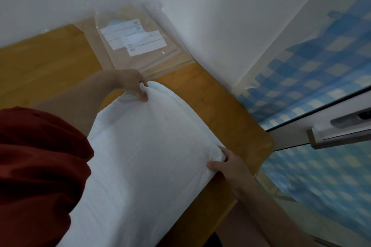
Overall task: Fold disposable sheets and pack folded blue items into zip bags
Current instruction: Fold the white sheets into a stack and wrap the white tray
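Head view: the white sheet (144, 146) lies stretched over the near part of the table (220, 104). The left hand (130, 84) pinches a bunched corner of it toward the table's far side. The right hand (226, 164) grips another corner near the table's right edge. Clear zip bags (138, 40) lie on the table's far end, against the wall. A red sleeve (36, 166) overlaps the table's left side.

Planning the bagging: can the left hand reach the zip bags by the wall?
Likely yes, after letting go: the left hand grips the white sheet just short of the zip bags, nothing between.
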